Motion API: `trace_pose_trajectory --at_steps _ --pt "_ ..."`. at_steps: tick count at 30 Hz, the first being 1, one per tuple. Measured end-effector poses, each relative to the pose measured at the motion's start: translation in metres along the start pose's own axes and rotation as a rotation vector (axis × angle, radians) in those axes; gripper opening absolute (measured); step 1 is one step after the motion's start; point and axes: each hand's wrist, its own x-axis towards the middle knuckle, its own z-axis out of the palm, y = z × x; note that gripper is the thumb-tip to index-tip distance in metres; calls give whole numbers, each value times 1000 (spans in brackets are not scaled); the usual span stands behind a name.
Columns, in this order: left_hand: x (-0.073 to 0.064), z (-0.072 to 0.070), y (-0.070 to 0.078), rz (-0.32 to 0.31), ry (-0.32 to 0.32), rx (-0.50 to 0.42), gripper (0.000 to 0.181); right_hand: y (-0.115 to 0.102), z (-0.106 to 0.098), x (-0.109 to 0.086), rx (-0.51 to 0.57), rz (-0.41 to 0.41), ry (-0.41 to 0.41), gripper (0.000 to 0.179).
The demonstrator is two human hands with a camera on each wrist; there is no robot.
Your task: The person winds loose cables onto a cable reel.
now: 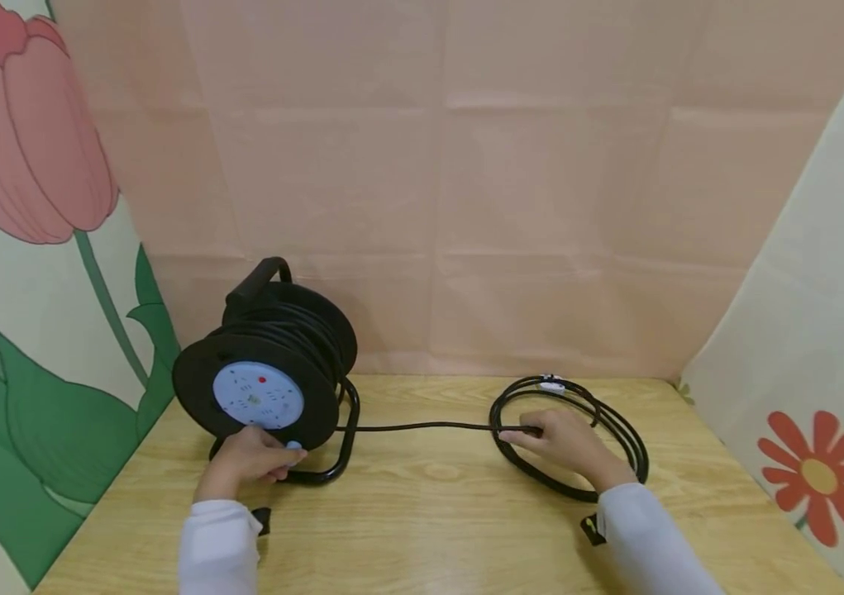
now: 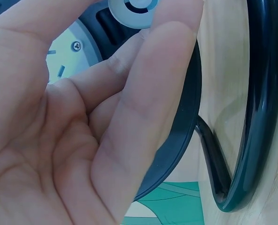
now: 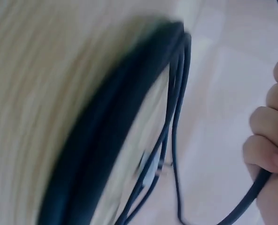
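White sleeves (image 1: pixel 216 549) are poking in up front: left hand (image 1: pixel 246 456) is pinching a blue knob (image 1: pixel 293 445) on the black reel (image 1: pixel 258 395), which is standing table-left; right hand (image 1: pixel 561 442) is curling tightly round the cable (image 1: pixel 422 426), near a coil (image 1: pixel 624 431).

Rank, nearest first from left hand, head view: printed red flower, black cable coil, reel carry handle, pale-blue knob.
1. Pale-blue knob: pinched by left hand
2. Reel carry handle: above, behind
3. Black cable coil: right
4. Printed red flower: far right
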Motion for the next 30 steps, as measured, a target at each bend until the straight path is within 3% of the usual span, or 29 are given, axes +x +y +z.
trace_pose_trajectory --at_steps 5,12,18,23,30 --pt "-1 0 -1 2 0 0 38 11 -12 -7 -103 -75 153 52" --pt "-3 -2 -1 -5 -10 -19 38 21 -18 -15 -161 1 270 55" --pt "-2 -1 -3 0 -10 -54 37 28 -15 -18 -143 77 285 50" --pt "0 -1 -10 2 -18 -85 39 31 -22 -23 -119 67 314 46" --pt "7 2 -32 64 -58 -267 39 25 -32 -25 -99 61 321 42"
